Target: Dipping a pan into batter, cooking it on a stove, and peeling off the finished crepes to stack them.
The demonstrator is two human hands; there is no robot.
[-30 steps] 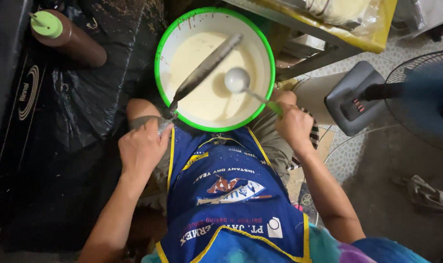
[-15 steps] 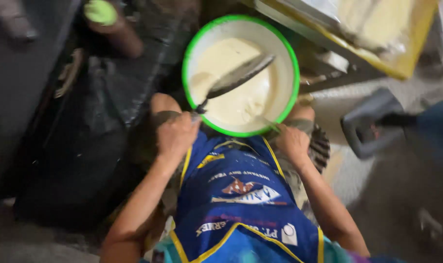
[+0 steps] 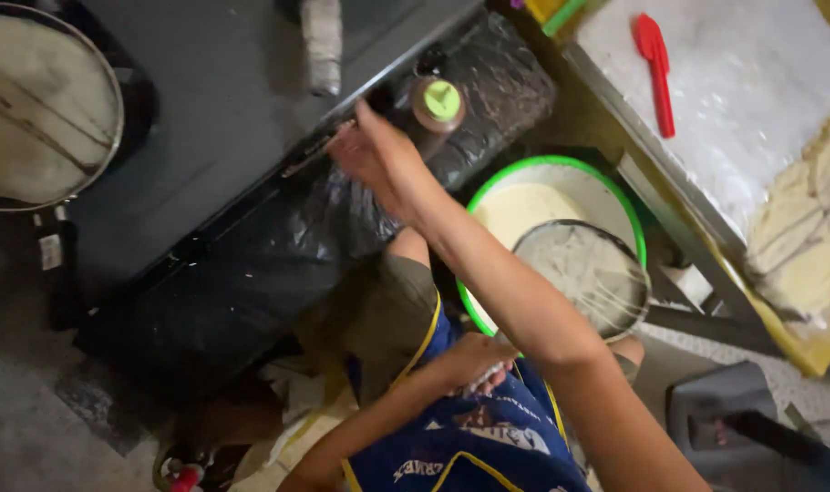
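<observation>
My left hand (image 3: 474, 362) is closed on the handle of a round pan (image 3: 581, 275), whose batter-coated face sits over the green-rimmed bowl (image 3: 561, 166) of pale batter by my knees. My right hand (image 3: 378, 157) is stretched far forward to the edge of the dark cooktop (image 3: 223, 100), just left of a brown bottle with a green cap (image 3: 440, 102). A thin metal piece (image 3: 310, 159) lies at its fingertips; the hand is blurred, so its grip is unclear. A blue apron (image 3: 469, 446) covers my lap.
A second round pan (image 3: 41, 109) with a pale sheet on it sits at the top left. Black plastic sheeting (image 3: 251, 273) hangs below the cooktop. At right, a white board holds a red spatula (image 3: 656, 73) and stacked thin sheets (image 3: 811, 228). A fan base (image 3: 734, 419) stands at the lower right.
The view swung left and up. My right arm left the bowl's rim and reached out to the cooktop edge. The pan in my left hand now shows its coated face above the bowl.
</observation>
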